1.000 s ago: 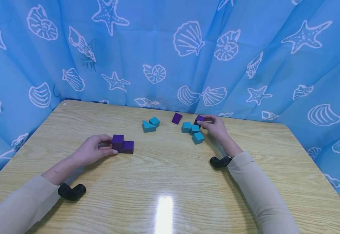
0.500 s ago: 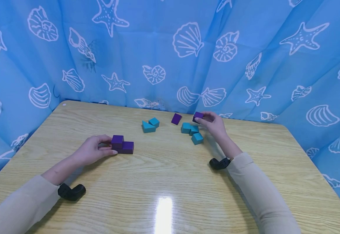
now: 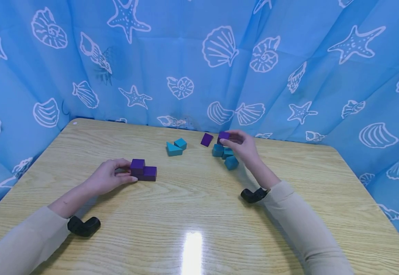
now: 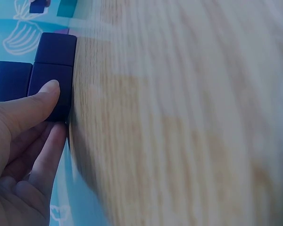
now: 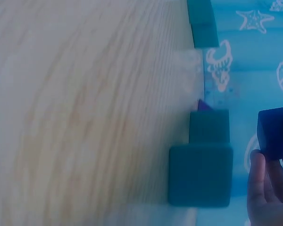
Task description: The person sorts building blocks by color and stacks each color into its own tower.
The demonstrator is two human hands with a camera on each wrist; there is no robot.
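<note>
At the left of the head view, my left hand (image 3: 111, 177) pinches the lower left purple block (image 4: 52, 94) with thumb and fingers. Another purple block (image 3: 150, 173) adjoins it on the table, and a purple cube (image 3: 138, 164) sits on top of the gripped one. My right hand (image 3: 243, 147) holds a separate purple cube (image 5: 273, 133) between thumb and fingers, raised above several teal blocks (image 5: 201, 174). In the right wrist view only part of this hand shows, at the right edge.
A flat-lying purple block (image 3: 206, 139) is near the table's back edge. To its left are a teal triangular block (image 3: 174, 150) and a teal block (image 3: 180, 143). A blue shell-patterned curtain (image 3: 182, 49) hangs behind the wooden table (image 3: 144, 221).
My right hand has lifted its purple cube from beside the teal blocks and carried it left, over them. The left hand and its purple blocks have stayed in place.
</note>
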